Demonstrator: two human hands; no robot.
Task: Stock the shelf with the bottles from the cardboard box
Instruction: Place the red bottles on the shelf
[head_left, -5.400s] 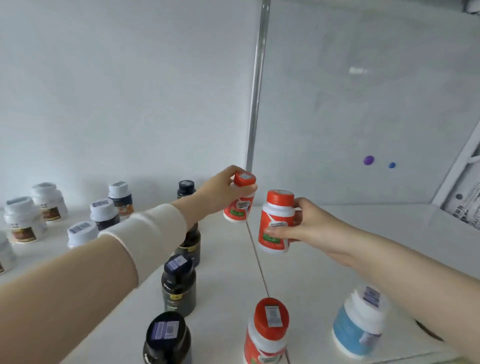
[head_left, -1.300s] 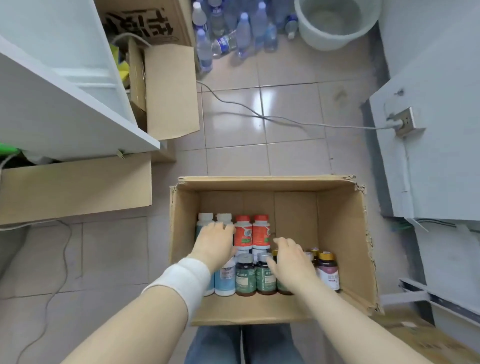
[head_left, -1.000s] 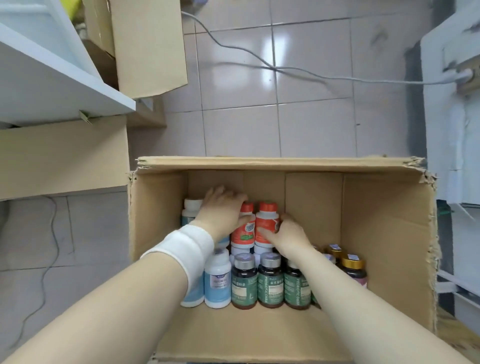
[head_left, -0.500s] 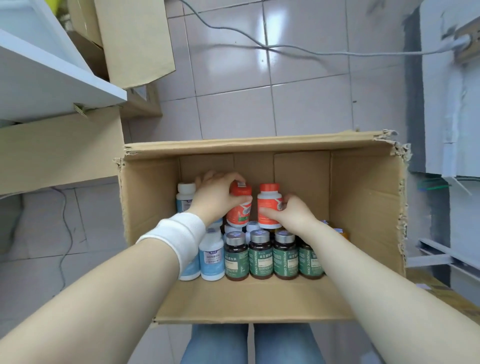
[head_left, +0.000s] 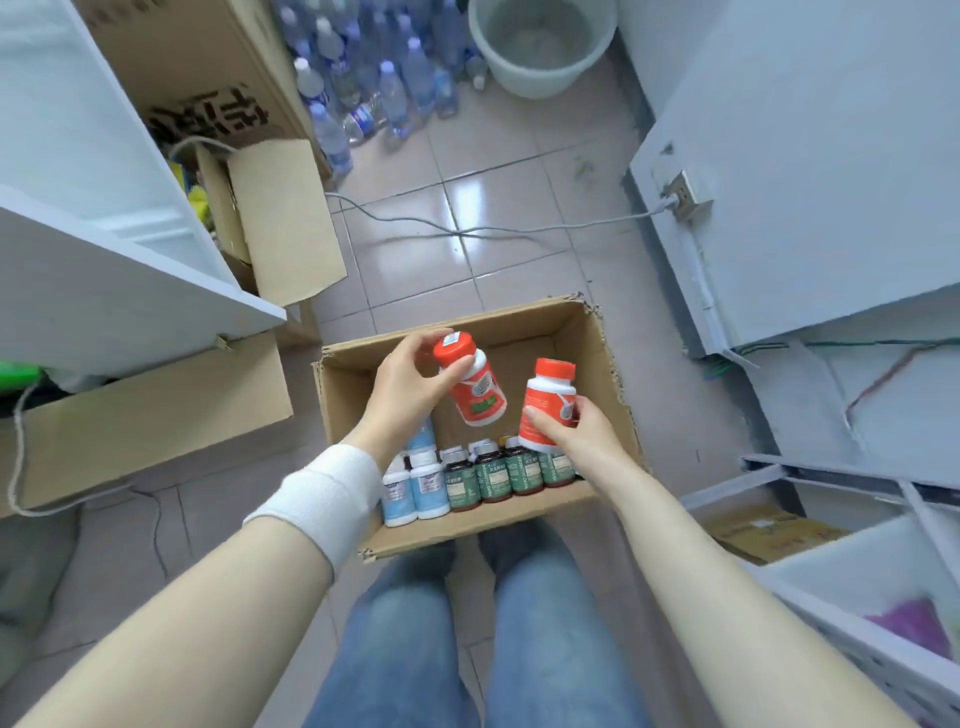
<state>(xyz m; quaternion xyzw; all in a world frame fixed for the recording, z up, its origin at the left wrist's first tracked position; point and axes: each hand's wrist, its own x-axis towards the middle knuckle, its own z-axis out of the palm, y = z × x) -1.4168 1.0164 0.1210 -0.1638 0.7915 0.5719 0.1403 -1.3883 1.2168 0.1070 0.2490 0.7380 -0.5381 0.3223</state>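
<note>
Hovering above the box (head_left: 610, 374), left hand (head_left: 402, 387) grips tilted bottle (head_left: 478, 395), right hand (head_left: 579, 434) grips upright bottle (head_left: 545, 402)

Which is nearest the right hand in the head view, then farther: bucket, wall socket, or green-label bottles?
1. Green-label bottles, in the box right under the right hand.
2. Wall socket, on the right-side panel.
3. Bucket, at the floor's far end.

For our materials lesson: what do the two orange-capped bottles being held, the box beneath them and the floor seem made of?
Bottles: probably plastic, smooth white bodies with orange caps and printed labels. Box: brown cardboard, matt, with a ragged torn rim. Floor: likely glazed ceramic tile, shiny, with grout lines and bright light reflections.
</note>
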